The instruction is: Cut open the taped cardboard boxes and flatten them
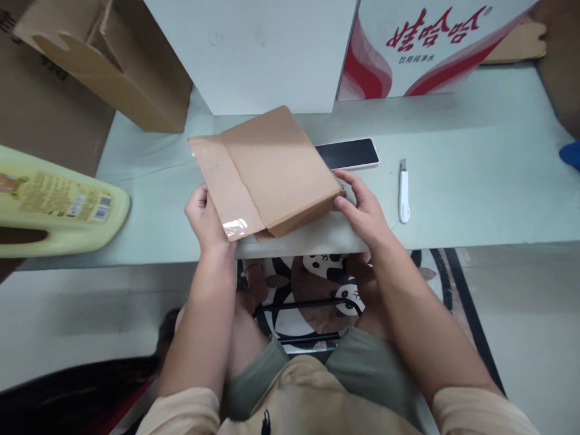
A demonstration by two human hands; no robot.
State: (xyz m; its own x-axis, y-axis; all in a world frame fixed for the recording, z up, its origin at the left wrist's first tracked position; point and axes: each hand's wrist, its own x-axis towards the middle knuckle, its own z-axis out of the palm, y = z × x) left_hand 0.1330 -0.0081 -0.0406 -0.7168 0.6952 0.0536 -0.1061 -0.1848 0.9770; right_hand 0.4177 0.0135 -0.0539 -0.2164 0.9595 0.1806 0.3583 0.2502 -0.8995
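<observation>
A brown cardboard box (pixel 276 163) is held tilted above the front part of the table, its left flap sticking out with shiny clear tape at the lower corner. My left hand (pixel 202 214) grips the left flap, fingers partly hidden behind it. At the box's right corner, my right hand (pixel 360 205) pinches the cardboard between thumb and fingers. Partly covered by the box, a dark-screened phone (pixel 351 153) lies behind it. To the right of my right hand, a white utility knife (pixel 403 193) rests on the table with a short length of blade showing.
A yellow jug (pixel 90 211) lies at the left, near an open cardboard carton (pixel 145 78). A white box (pixel 263 54) and a red-and-white printed carton (pixel 408 60) stand along the back. A blue object (pixel 570 154) shows at the right edge. The table's front edge (pixel 475 243) runs before my knees.
</observation>
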